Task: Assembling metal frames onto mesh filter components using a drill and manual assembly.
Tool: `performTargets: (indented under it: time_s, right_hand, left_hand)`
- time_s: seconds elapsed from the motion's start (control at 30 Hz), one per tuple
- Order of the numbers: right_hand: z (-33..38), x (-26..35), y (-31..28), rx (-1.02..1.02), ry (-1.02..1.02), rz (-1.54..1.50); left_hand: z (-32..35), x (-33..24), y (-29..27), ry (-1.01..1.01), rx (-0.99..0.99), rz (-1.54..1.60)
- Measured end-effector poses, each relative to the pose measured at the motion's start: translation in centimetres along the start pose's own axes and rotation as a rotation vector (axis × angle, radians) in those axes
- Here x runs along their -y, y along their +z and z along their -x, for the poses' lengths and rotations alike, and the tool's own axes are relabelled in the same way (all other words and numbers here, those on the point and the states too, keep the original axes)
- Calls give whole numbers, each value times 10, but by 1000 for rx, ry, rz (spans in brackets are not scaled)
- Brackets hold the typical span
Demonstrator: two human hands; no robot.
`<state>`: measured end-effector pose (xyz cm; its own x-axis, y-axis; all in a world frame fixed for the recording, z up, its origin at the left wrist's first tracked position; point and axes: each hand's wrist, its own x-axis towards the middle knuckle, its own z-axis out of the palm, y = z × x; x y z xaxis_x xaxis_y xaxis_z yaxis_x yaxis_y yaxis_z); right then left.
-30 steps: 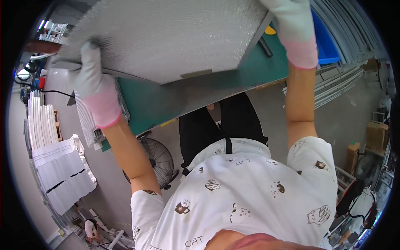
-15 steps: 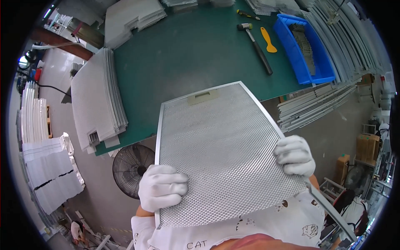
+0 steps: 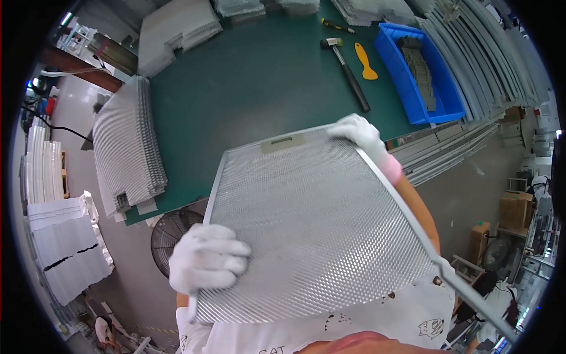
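Note:
A silvery metal mesh filter panel (image 3: 306, 224) is held tilted before my body, with thin metal frame strips along its left, far and right sides. A small beige latch plate (image 3: 282, 143) sits at the far edge. My gloved left hand (image 3: 209, 259) is closed round the left edge near the lower corner. At the far right corner my gloved right hand (image 3: 361, 137) has its fingers curled over the frame. The right-hand frame strip (image 3: 480, 301) bends away from the mesh at the near corner and sticks out past it. No strip shows along the near mesh edge.
On the green table (image 3: 236, 88) lie a mallet (image 3: 351, 76), a yellow scraper (image 3: 365, 62), a screwdriver-like tool (image 3: 337, 25) and a blue bin (image 3: 392, 65) of small metal parts. Mesh sheets (image 3: 124, 141) are stacked at left, metal strips (image 3: 489, 59) at right. A fan (image 3: 168, 239) stands below.
My right hand has moved from the panel's right side up to its far right corner. The left hand and panel have shifted slightly left, and the table view has shifted too.

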<state>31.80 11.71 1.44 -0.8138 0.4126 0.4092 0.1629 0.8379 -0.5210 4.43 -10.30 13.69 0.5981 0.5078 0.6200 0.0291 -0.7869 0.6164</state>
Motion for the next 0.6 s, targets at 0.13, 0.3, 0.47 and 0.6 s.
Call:
performTargets:
  time_s: [0.13,0.3,0.47,0.6]
  right_hand:
    - [-6,-16,26,36,157,79]
    - [-8,-28,31,-67,-27,-14]
    - [-12,-37,30,-51,-100,-21]
    - [-20,-29,25,27,-94,113]
  left_hand:
    - [-3,-15,20,-91,-134,-105]
    - [2,-17,25,-120,-191,-117]
    - [-5,-13,20,-124,-187,-100]
    - [-6,-12,14,-109,-166,-71]
